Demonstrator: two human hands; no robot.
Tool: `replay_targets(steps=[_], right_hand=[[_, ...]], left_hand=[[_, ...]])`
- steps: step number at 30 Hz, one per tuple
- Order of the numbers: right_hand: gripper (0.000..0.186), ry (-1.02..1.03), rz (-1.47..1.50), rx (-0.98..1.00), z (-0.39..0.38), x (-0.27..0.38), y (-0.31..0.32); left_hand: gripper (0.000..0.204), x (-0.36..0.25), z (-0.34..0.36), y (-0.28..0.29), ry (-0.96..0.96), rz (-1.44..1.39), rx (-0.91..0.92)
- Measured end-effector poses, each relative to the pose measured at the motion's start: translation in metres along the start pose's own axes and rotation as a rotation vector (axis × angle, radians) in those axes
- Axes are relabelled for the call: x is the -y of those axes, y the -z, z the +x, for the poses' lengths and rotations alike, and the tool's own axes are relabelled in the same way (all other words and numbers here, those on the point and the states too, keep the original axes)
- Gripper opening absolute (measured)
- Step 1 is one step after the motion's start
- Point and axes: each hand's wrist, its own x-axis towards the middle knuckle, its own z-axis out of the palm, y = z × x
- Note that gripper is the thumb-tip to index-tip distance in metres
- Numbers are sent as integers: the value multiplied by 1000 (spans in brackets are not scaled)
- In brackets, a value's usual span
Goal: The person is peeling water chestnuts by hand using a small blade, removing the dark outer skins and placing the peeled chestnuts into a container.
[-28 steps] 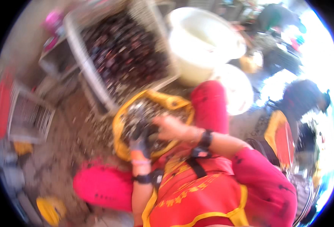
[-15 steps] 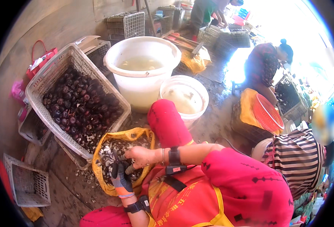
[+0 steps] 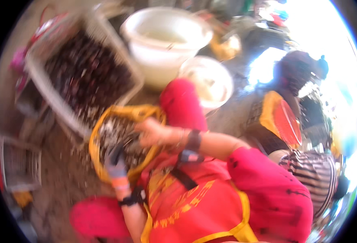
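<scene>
Between my knees stands a bag or lined container with a yellow rim (image 3: 94, 152), filled with pale and dark bits (image 3: 112, 131) that look like shell scraps. My left hand (image 3: 116, 161), in a grey and dark glove, is over its near left side; motion smears its fingers. Bare and curled, my right hand (image 3: 152, 132) is above the right side of the same opening. Whatever it grips is too blurred to make out. Just beyond, a tilted pale plastic crate (image 3: 44, 88) holds a heap of dark reddish-brown shellfish (image 3: 87, 71).
Beyond my knee stand a large white tub (image 3: 156, 54) and a smaller white bucket (image 3: 206, 103), both with cloudy liquid. A grey crate (image 3: 20, 162) lies at left. On the right are a red basket (image 3: 287, 123), a person in stripes (image 3: 312, 170) and another person bending (image 3: 294, 71).
The whole view has shifted and blurred, with the tub and crate now higher in the picture. My left hand has drawn a little apart from my right.
</scene>
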Motion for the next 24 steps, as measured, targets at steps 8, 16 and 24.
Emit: replay_targets(steps=[8, 16, 24], right_hand=[[36, 20, 407, 48, -9, 22, -5], [35, -32, 339, 57, -6, 36, -7], [36, -33, 447, 146, -12, 50, -11]], left_hand=[[29, -36, -5, -4, -247, 157, -56], [37, -41, -2, -2, 19, -62, -109], [28, -15, 0, 5, -127, 502, -170]])
